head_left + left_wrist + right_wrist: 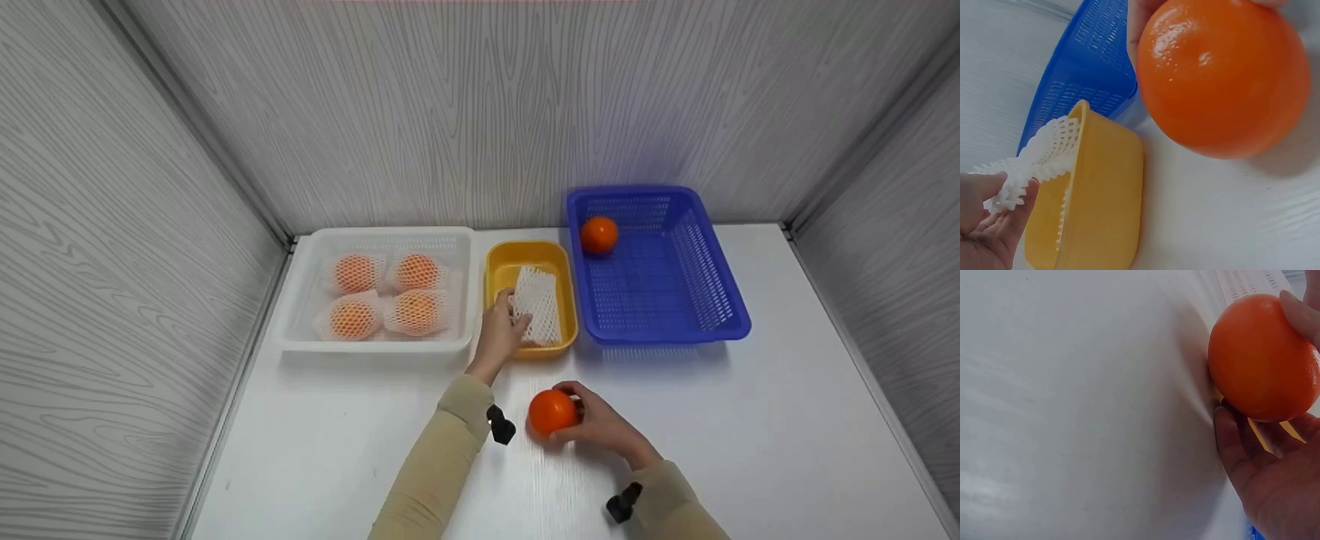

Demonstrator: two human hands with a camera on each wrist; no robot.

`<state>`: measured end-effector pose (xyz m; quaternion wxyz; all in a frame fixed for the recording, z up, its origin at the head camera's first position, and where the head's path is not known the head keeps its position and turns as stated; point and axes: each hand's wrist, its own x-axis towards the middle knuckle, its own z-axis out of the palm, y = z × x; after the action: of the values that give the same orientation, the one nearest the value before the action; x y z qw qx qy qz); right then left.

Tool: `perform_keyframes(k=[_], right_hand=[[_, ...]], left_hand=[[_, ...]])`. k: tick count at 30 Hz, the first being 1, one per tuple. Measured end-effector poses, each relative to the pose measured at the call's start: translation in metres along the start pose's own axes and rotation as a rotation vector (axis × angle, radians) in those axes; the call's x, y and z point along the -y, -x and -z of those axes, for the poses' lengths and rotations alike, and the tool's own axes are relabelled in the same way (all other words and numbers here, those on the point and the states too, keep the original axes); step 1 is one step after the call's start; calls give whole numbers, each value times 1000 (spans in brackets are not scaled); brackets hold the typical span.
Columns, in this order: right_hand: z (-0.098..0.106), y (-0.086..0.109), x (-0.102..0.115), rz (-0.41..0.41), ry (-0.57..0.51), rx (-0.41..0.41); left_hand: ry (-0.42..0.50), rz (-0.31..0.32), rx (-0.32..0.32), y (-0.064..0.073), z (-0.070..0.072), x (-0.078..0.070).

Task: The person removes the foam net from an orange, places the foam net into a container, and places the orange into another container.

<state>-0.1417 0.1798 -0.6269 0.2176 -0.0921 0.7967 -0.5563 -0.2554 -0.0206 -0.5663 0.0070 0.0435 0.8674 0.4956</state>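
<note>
My left hand [499,335] is over the near left part of a small yellow bin [570,330]. Its thumb and fingers pinch a white foam net sleeve [1044,149], which in the left wrist view drapes at the bin's rim. More white netting [538,304] lies in that bin. Nearer the front, my right hand [604,427] grips a bare orange [552,412] from its right side, thumb on the near side and fingers round the far side. In the right wrist view the orange [1261,357] sits between thumb and fingers, low over the white table.
On the left, a white basket [375,346] holds several oranges in foam nets. A blue basket [660,300] on the right has one bare orange [599,235] in its far left corner. Wood-grain panels [420,112] enclose the white table [337,442] at the back and sides.
</note>
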Motion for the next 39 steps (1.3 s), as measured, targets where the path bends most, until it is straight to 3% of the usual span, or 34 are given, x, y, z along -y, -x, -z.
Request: perform_keyframes(k=[3,7,10,15,20,25,33,39], right_hand=[[0,0,-1,1,2,-1],[-1,0,0,-13,-1,0],[-1,1,2,-19,-2,-5],[0,1,4,-21,-10,-17],[-1,0,1,-17,-12,-13],[-2,-1,-1,-10,-12,-12],[1,1,3,2,-10,-44],[11,2,11,44,-26,-65]], left_hand=[[-60,-7,9,0,-4,5],[-230,-30,1,2,-8,13],[-341,-95,21,3,-9,18],[-548,-245,142,5,-10,22],[-704,-267,255,9,-12,23],[-706,-243,283,10,-12,23],[-552,-299,208,13,-6,23],[-451,-298,163,22,0,23]])
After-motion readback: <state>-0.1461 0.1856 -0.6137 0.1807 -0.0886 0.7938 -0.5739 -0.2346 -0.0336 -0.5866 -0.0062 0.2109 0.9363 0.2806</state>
